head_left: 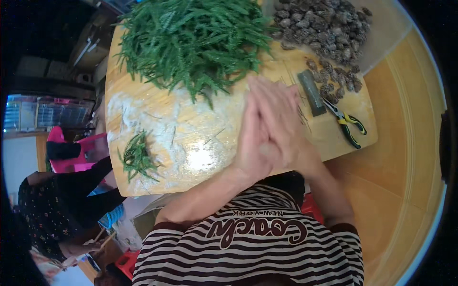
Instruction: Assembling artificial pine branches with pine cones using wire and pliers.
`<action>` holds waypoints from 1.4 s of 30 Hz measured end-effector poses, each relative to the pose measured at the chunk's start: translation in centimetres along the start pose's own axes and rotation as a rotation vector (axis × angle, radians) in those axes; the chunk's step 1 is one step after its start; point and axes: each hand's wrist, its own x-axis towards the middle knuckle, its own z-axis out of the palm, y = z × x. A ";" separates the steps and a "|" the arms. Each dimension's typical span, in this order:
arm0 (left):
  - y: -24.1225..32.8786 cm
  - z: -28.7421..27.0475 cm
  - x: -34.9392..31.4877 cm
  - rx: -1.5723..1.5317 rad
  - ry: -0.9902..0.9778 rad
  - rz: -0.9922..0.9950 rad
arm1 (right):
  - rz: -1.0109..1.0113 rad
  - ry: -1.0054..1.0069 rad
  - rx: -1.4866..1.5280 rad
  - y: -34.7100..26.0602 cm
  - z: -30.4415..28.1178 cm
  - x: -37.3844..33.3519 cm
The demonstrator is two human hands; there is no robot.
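My left hand (251,136) and my right hand (285,125) press palm to palm over the near middle of the table. The fingers of both are stretched out, pointing away from me. Nothing shows between the palms, though their inner sides are hidden. Just beyond the fingertips lies a big heap of green pine-like sprigs (195,40). To the right of my hands are a dark grey-green flat block (311,93) and several thin wires (305,117), partly covered by my right hand. Pliers (349,125) with yellow and dark green handles rest beside the block.
Brown pine cones (329,28) are piled at the far right, with several loose cones (336,80) nearer. A small bunch of sprigs (137,157) lies at the table's left. White powder (164,124) dusts the wooden table (224,162). Another person (62,209) and a pink chair (71,152) are at left.
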 end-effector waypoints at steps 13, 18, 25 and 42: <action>10.1 -4.1 -4.1 1.409 0.184 0.495 | 0.289 0.310 0.018 7.7 0.2 4.6; 11.2 -2.9 -2.9 1.427 0.196 0.484 | 0.342 0.291 -0.189 7.6 -4.6 4.1; 7.7 -5.6 -4.7 1.637 0.026 0.255 | 0.634 -0.079 -0.347 8.1 -11.2 -0.9; 3.5 -4.5 -1.1 2.057 -0.230 0.302 | 0.011 -0.585 -0.652 7.2 -3.1 0.6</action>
